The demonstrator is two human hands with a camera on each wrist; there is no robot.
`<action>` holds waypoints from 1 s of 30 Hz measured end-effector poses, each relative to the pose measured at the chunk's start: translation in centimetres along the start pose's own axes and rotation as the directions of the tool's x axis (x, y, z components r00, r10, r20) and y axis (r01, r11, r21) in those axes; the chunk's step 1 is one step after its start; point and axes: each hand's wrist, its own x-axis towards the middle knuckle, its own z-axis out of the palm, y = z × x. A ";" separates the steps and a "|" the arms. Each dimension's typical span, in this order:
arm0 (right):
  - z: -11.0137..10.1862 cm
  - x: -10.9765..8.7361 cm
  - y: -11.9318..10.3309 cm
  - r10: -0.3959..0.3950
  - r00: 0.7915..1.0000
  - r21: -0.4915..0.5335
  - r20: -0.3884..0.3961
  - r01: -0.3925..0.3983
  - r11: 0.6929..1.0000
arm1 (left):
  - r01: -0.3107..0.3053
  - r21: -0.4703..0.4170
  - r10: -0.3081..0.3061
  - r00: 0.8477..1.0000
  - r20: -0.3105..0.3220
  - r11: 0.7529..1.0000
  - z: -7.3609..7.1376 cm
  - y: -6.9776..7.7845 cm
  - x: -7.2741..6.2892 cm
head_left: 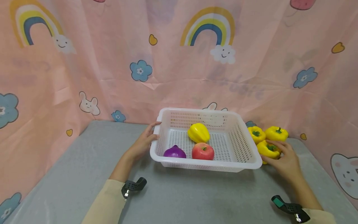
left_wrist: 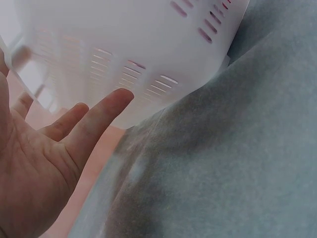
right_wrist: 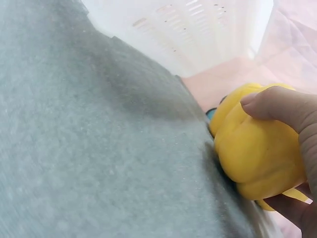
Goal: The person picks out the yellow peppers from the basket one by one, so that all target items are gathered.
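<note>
My left hand [head_left: 144, 141] holds the left rim of a white plastic basket [head_left: 201, 165], with fingers [left_wrist: 101, 116] along its slotted outer wall in the left wrist view. Inside the basket lie a yellow fruit or pepper-like piece [head_left: 198, 133], a red apple [head_left: 203, 151] and a purple onion [head_left: 174, 151]. Right of the basket, my right hand [head_left: 288, 160] grips a yellow bell pepper [head_left: 264, 150] between thumb and fingers. The right wrist view shows the thumb on top of that pepper [right_wrist: 260, 153]. Two more yellow bell peppers [head_left: 276, 133] sit just behind it.
A grey cloth-covered table [head_left: 195, 196] lies under everything. Close behind it hangs a pink curtain [head_left: 112, 46] printed with rainbows, flowers and rabbits. The basket stands near the table's back edge, its right wall beside the peppers.
</note>
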 end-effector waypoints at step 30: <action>-0.1 0.2 0.3 0.081 0.993 0.043 0.092 -0.085 0.995 | -0.024 -0.023 0.024 1.000 0.014 0.999 -0.1 -0.2 0.3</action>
